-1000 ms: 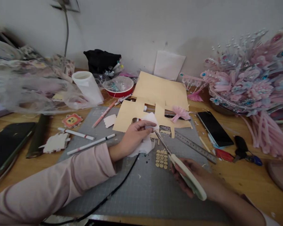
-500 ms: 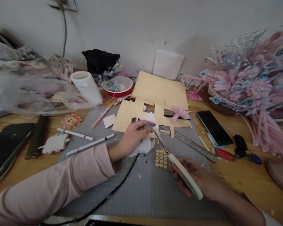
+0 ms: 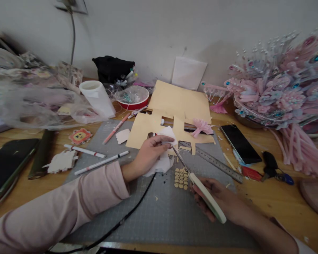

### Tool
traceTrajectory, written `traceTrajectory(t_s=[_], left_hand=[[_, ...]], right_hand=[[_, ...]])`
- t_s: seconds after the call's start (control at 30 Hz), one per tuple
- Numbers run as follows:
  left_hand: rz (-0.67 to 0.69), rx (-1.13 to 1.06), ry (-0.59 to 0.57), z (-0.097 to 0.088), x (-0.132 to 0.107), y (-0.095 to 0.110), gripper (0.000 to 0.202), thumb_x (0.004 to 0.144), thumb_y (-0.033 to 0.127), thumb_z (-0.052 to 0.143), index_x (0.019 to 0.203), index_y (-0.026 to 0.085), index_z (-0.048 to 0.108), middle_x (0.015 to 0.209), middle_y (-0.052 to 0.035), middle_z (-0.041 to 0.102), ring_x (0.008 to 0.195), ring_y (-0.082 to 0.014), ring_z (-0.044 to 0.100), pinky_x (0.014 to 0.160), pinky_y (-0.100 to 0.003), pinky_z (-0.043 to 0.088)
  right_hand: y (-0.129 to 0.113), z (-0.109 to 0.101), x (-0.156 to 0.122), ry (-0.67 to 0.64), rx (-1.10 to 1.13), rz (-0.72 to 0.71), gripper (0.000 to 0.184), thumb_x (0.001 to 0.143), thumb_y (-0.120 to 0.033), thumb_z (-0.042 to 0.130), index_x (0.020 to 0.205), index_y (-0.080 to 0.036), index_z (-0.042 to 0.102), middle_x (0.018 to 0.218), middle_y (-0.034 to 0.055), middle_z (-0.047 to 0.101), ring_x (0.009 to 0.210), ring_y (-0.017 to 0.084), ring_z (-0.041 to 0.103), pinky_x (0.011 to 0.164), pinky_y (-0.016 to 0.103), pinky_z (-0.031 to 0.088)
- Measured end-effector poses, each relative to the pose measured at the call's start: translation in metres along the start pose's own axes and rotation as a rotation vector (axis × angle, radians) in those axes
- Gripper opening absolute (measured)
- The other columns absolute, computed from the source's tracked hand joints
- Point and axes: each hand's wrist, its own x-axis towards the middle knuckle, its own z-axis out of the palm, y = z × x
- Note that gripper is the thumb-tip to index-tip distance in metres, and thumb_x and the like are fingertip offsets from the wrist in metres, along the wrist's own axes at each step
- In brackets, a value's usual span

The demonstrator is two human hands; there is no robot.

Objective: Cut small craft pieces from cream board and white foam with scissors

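Note:
Over the cutting mat [image 3: 116, 215], my left hand [image 3: 147, 155] is closed, pinching a piece of white paper [image 3: 169, 134] between thumb and fingers. More crumpled white paper [image 3: 161, 165] hangs below that hand. My right hand [image 3: 214, 197] is wrapped round the white-and-green handles of a pair of scissors [image 3: 201, 187], seen edge-on. Their metal blades point up and left, with the tips at the left fingertips and the paper's edge. Whether the tips touch the paper I cannot tell. A small sheet of beige oval pieces [image 3: 181, 178] lies beneath the blades.
Cut beige card [image 3: 143, 125] lies behind my hands, with a pink bow [image 3: 202, 127] on it. A steel ruler [image 3: 219, 164] and phone [image 3: 241, 144] are to the right. White pens [image 3: 102, 162] lie left. A black cord [image 3: 124, 218] crosses the mat. Pink ornaments [image 3: 278, 84] crowd the right.
The scissors' handles have shifted very slightly to the left in my right hand. My left hand and the paper stay almost still.

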Motion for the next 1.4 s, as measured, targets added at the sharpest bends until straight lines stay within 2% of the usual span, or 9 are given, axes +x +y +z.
traceTrajectory(t_s=[0.27, 0.4, 0.6, 0.7, 0.97, 1.4], left_hand=[[-0.011, 0.033, 0.005, 0.0, 0.0003, -0.0008, 0.022, 0.067, 0.022, 0.067, 0.088, 0.018, 0.071, 0.082, -0.0027, 0.067, 0.072, -0.0121, 0.056, 0.067, -0.025, 0.041], [-0.012, 0.044, 0.016, 0.0003, 0.0002, 0.0001, 0.021, 0.067, 0.021, 0.067, 0.087, 0.018, 0.071, 0.085, -0.0029, 0.068, 0.073, -0.0125, 0.057, 0.067, -0.025, 0.042], [-0.019, 0.039, 0.02, -0.0006, 0.0013, -0.0004, 0.02, 0.068, 0.022, 0.066, 0.087, 0.018, 0.07, 0.085, -0.003, 0.068, 0.072, -0.0121, 0.058, 0.065, -0.024, 0.043], [-0.003, 0.041, 0.024, -0.0004, 0.0013, -0.0002, 0.018, 0.069, 0.023, 0.065, 0.086, 0.018, 0.069, 0.083, -0.0025, 0.067, 0.071, -0.0119, 0.058, 0.065, -0.024, 0.043], [0.009, 0.039, 0.002, -0.0008, 0.0016, -0.0015, 0.016, 0.07, 0.025, 0.065, 0.083, 0.018, 0.068, 0.073, -0.0011, 0.064, 0.069, -0.0113, 0.056, 0.065, -0.024, 0.042], [-0.009, 0.072, -0.015, -0.0019, 0.0019, -0.0009, 0.02, 0.068, 0.026, 0.066, 0.086, 0.018, 0.069, 0.073, -0.0014, 0.063, 0.07, -0.0124, 0.055, 0.066, -0.025, 0.041]], right_hand=[[0.0076, -0.0065, 0.0085, 0.044, 0.005, 0.015, 0.05, 0.062, -0.064, 0.066, 0.075, -0.019, 0.048, 0.049, -0.0074, 0.049, 0.031, 0.005, 0.043, 0.028, 0.015, 0.03], [0.0071, -0.0075, 0.0086, 0.022, 0.056, 0.001, 0.05, 0.058, -0.063, 0.069, 0.069, -0.019, 0.047, 0.046, -0.0079, 0.048, 0.028, 0.005, 0.041, 0.025, 0.015, 0.027], [0.0034, -0.0076, 0.0031, 0.124, 0.244, 0.044, 0.057, 0.047, -0.057, 0.078, 0.079, -0.019, 0.05, 0.061, -0.0034, 0.058, 0.036, 0.006, 0.047, 0.025, 0.014, 0.029], [0.0037, -0.0088, 0.0037, 0.122, 0.285, 0.039, 0.054, 0.048, -0.053, 0.079, 0.08, -0.019, 0.051, 0.064, -0.0025, 0.059, 0.038, 0.007, 0.05, 0.025, 0.014, 0.029], [0.0072, -0.0087, 0.008, -0.021, 0.12, -0.039, 0.048, 0.061, -0.06, 0.069, 0.074, -0.017, 0.05, 0.049, -0.0078, 0.05, 0.028, 0.004, 0.041, 0.026, 0.015, 0.026], [-0.0017, -0.0008, 0.002, 0.032, -0.029, 0.005, 0.053, 0.061, -0.066, 0.065, 0.074, -0.017, 0.05, 0.049, -0.0071, 0.049, 0.032, 0.004, 0.042, 0.03, 0.016, 0.029]])
